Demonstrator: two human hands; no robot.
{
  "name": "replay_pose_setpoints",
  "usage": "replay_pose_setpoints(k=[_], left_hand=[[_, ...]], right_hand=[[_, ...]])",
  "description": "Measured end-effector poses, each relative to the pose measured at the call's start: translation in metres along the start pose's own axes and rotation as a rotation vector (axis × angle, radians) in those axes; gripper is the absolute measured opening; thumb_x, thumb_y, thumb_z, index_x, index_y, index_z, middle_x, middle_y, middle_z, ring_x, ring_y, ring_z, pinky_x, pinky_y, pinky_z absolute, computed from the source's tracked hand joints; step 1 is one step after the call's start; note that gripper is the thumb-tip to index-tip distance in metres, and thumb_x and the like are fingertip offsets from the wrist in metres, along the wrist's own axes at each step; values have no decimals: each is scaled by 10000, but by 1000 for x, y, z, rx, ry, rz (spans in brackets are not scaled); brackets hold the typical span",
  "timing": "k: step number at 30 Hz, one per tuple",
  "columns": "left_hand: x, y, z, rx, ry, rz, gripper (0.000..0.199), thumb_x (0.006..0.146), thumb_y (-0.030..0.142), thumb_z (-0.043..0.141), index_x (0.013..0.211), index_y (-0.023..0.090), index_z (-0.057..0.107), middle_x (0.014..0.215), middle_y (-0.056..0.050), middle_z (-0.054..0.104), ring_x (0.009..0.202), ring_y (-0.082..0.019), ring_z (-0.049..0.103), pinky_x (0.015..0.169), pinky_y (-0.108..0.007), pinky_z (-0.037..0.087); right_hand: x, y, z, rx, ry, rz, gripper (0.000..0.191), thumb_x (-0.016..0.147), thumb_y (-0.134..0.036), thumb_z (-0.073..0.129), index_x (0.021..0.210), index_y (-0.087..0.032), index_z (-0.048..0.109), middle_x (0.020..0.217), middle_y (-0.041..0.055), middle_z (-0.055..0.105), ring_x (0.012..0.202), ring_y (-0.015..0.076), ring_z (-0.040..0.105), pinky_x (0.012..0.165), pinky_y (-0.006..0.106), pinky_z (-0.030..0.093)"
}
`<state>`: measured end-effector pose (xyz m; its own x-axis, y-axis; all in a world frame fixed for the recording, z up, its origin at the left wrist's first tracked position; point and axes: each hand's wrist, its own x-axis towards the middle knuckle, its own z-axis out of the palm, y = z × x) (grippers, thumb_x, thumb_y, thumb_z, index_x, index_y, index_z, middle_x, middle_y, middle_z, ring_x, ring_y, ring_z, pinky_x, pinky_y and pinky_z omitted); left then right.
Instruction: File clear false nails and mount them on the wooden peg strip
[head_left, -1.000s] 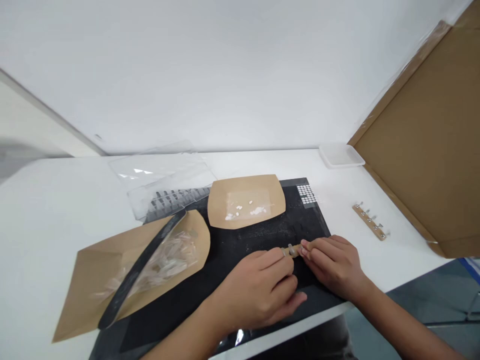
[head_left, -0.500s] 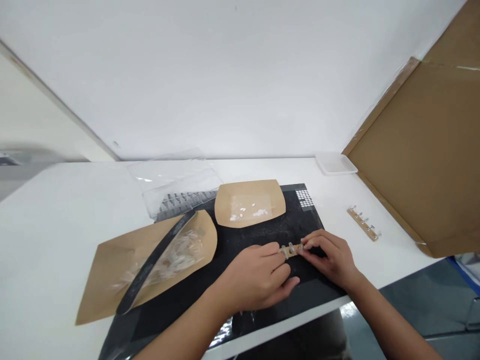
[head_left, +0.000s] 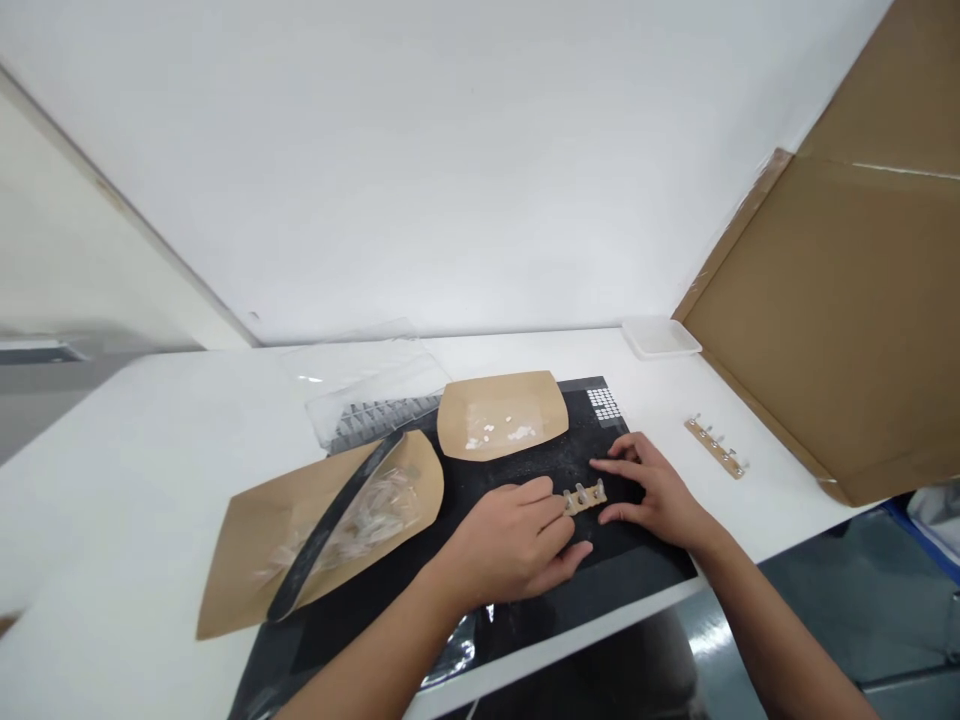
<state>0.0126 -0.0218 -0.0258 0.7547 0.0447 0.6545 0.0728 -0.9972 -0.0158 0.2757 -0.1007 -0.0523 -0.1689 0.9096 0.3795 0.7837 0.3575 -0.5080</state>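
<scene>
Head view looks down on a white table [head_left: 135, 450] with a brown cardboard panel [head_left: 817, 320] standing at its right end and a shallow white tray [head_left: 660, 338] near the far right corner. A black mat [head_left: 645, 560] covers the table's near middle and runs over the near edge. Beyond the mat's far left corner lies a clear plastic tray [head_left: 360, 365] with rows of dark pieces [head_left: 382, 420]. On the mat's left part, a kraft paper sheet [head_left: 240, 570] carries a bag of clear pieces [head_left: 367, 525], and a kraft paper dish [head_left: 457, 420] near the far edge holds a few white bits [head_left: 495, 430].

A wooden strip with a row of metal fittings [head_left: 714, 448] lies on the bare table right of the mat. A shorter strip with three upright pegs [head_left: 583, 496] sits on the mat between the hands. The left hand [head_left: 510, 535] forms a narrow, curled grip, its fingers at the strip's left end; contact is hard to tell. The right hand [head_left: 652, 490] is spread wide, holding nothing, beside the strip's right end.

As far as can be judged, two strips carry fittings, while many loose pieces remain in the bag and dish.
</scene>
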Motion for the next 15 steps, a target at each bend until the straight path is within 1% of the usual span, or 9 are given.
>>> replay_pose_setpoints(k=[2,4,6,9,11,13,14,15], left_hand=[[0,0,0,-3,3,6,280,982,300,640,729,190,590,659,-7,575,622,-169,501,586,-310,438],[0,0,0,-9,9,2,263,984,296,638,747,192,598,666,-7,582,627,-169,502,588,-311,432],[0,0,-1,-13,14,-8,246,986,291,639,763,194,603,671,-4,584,630,-166,503,587,-308,417],[0,-2,-1,-24,28,-14,251,993,292,637,764,196,598,669,0,589,633,-160,503,599,-304,407],[-1,-3,-2,-32,34,-19,264,997,291,633,755,196,592,663,2,582,633,-157,495,606,-303,405],[-1,-4,-2,-32,33,-35,274,999,287,628,744,195,588,650,5,560,626,-157,479,599,-304,394],[-2,-4,-2,-33,27,-43,279,1000,287,626,739,195,587,643,7,548,623,-157,471,594,-305,388],[-2,-4,-2,-35,15,-48,285,1002,289,622,735,195,586,639,8,539,622,-159,466,591,-305,385]], right_hand=[[1,1,2,22,-14,-2,505,799,-366,916,1273,-314,749,1160,61,637,994,211,668,901,398,616],[2,1,5,49,19,6,342,825,-348,899,1142,-281,793,1073,46,659,955,197,682,872,366,615],[1,-1,7,59,52,13,225,851,-349,877,1039,-252,800,1024,40,675,939,192,692,851,345,612],[-3,-3,5,82,53,38,182,904,-379,824,1010,-239,779,1017,47,685,893,185,690,809,326,604],[-12,-4,-1,95,60,79,182,933,-399,789,1013,-239,759,1008,53,688,859,186,683,792,327,595],[-28,-3,-13,64,91,113,173,952,-409,764,999,-244,741,973,56,694,851,203,684,779,341,584],[-39,-1,-23,36,97,125,164,961,-409,751,1007,-252,740,981,62,702,861,214,688,777,350,582],[-53,2,-34,10,132,124,164,962,-409,749,1029,-260,739,1001,72,711,887,230,694,779,362,586]])
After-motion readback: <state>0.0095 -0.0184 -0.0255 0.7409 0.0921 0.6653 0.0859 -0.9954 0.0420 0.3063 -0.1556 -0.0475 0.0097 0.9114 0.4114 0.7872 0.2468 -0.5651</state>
